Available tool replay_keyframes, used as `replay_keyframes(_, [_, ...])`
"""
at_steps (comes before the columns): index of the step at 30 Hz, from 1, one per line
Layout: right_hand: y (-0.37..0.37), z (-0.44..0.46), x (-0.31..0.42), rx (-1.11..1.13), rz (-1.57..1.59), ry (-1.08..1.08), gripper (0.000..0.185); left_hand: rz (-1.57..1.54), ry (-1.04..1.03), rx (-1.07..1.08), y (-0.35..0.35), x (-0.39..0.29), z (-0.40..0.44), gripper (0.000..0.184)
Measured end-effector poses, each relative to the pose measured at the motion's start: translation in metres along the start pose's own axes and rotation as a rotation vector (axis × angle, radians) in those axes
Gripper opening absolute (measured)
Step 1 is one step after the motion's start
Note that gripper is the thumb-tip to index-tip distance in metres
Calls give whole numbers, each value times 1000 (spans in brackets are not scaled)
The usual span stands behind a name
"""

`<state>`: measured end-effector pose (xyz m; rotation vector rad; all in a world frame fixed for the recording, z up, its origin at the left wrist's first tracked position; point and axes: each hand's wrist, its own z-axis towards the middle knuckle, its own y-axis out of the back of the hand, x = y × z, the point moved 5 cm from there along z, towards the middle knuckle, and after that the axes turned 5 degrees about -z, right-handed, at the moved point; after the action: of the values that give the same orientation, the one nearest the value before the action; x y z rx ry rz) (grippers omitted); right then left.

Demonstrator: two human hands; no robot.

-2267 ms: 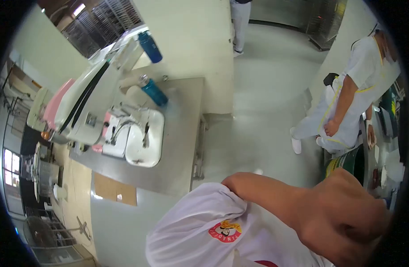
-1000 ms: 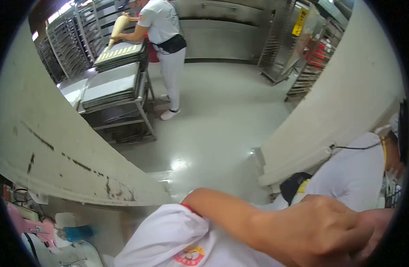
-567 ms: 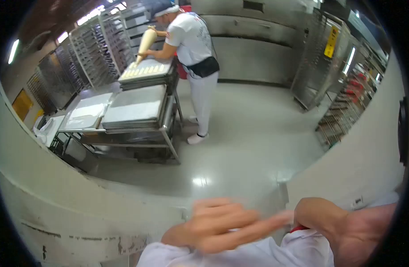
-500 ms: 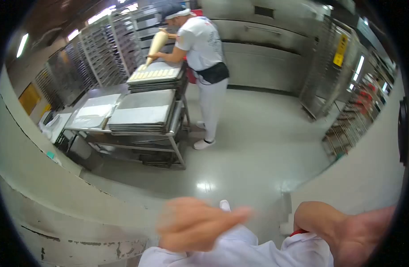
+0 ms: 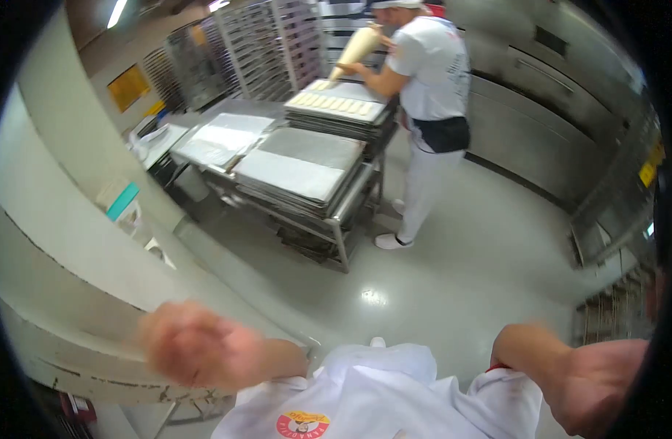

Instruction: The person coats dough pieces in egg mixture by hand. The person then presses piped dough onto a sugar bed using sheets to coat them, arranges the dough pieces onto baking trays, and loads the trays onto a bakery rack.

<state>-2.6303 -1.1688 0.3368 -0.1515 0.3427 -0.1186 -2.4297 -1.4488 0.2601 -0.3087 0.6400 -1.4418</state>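
My left hand (image 5: 197, 347) is raised at the lower left, near the edge of a pale wall (image 5: 124, 285). Motion smears its fingers; they look partly curled, and I cannot make out anything in them. At the lower right, my right hand (image 5: 603, 380) is held up beside my white shirt (image 5: 365, 395). Its palm and wrist show, but the fingers fall into the dark rim of the view. No object touches either hand that I can see.
Ahead, a co-worker (image 5: 435, 80) squeezes a piping bag (image 5: 356, 53) over a tray of piped strips (image 5: 336, 106). Stacked trays (image 5: 292, 172) rest on a metal table (image 5: 340, 234). Tall racks (image 5: 255, 51) stand behind, ovens (image 5: 526, 117) to the right. Grey floor (image 5: 453, 285) lies between.
My view has turned left, so the table and co-worker appear farther right. My left hand has swung from the middle to the lower left. My right hand stays at the lower right.
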Motion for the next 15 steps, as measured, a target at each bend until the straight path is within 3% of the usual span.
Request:
replay_keyframes(2, [-45,-24,-14,-120,63,-132,31,-106,79,329,-26,10,-15,19])
replay_keyframes(4, [-64,-50,-35,-109,129,-203,30,18,157,401,-40,23,-31,17])
replay_keyframes(5, [-72,-73,-47,-145,186,-219,45,52,216,475,-37,32,-40,16])
replay_keyframes(6, [-78,-102,-54,-202,81,-286,30,83,280,549,-32,43,-51,18])
replay_keyframes(8, [-110,-145,-47,17,-8,-434,24,116,300,660,-36,64,-74,22])
replay_keyframes(10, [-172,-192,-31,369,146,-666,15,116,338,776,-38,92,-95,26])
replay_keyframes(13, [-237,-290,-5,771,237,-910,22,128,766,834,-27,167,-129,19])
replay_keyframes(15, [-248,-362,14,970,246,-972,18,174,856,762,-6,227,-150,17])
